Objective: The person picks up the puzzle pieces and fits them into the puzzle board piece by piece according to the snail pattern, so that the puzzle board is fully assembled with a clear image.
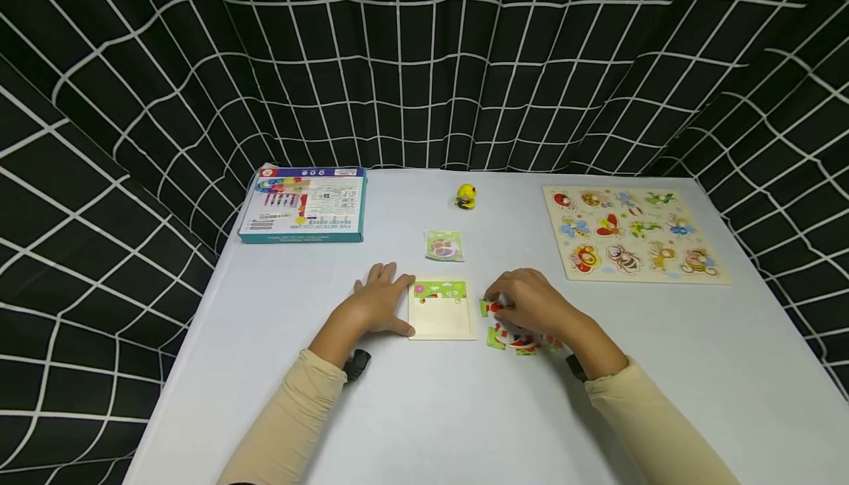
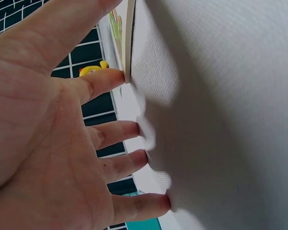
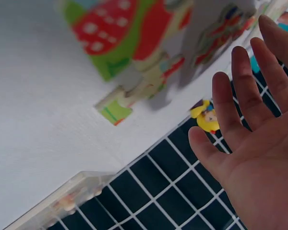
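Writing: "FIVE SETS OF COLUMN" and "BEADED BOXES" can be read, upside down, on a flat, teal-edged box [image 1: 301, 206] beyond the puzzle tray [image 1: 441, 322], to its left.
Tray: pale, woodlike and square; a green printed strip [image 1: 441, 290] is fitted along its far side.
Left hand [image 1: 374, 304]: fingers are spread; the tray's left edge is touched by thumb and forefinger.
Right hand [image 1: 532, 301]: fingers are bent over loose pieces [image 1: 524, 343], partly hidden, just right of the tray; whether one is pinched cannot be told.
Beyond tray: a small printed square [image 1: 444, 246], then a yellow toy [image 1: 466, 196]; an insect-printed board [image 1: 635, 234] is set rightward.
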Motion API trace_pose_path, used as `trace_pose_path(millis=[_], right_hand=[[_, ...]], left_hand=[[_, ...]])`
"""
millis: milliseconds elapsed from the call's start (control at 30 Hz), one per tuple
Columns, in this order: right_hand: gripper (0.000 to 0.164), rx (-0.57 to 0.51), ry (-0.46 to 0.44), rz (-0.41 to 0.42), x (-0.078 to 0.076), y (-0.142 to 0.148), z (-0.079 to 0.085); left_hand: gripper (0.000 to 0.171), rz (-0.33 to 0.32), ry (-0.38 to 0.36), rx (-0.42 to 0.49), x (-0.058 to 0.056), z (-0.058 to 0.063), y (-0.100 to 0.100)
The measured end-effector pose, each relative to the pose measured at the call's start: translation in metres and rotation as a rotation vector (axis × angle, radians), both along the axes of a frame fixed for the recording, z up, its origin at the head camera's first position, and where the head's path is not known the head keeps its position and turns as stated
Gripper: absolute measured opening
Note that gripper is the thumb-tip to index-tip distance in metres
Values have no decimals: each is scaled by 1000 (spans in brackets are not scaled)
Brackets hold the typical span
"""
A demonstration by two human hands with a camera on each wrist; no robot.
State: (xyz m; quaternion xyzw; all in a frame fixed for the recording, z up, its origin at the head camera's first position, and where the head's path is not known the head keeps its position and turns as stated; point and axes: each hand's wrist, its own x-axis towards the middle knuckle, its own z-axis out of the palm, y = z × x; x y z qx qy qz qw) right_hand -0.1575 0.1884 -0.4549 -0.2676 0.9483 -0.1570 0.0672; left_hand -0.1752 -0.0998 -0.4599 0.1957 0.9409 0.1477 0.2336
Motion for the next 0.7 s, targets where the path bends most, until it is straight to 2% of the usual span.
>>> trace_pose_path(millis=[200, 467, 700], right_hand=[[23, 1, 64, 29, 3, 1, -5], [25, 7, 57, 33, 3, -3, -4], [31, 7, 132, 159, -1, -51, 0]], left_hand=[[95, 5, -6, -1, 0, -1, 0], [95, 3, -9, 2, -2, -3, 2], [96, 13, 1, -21, -3, -3, -2]])
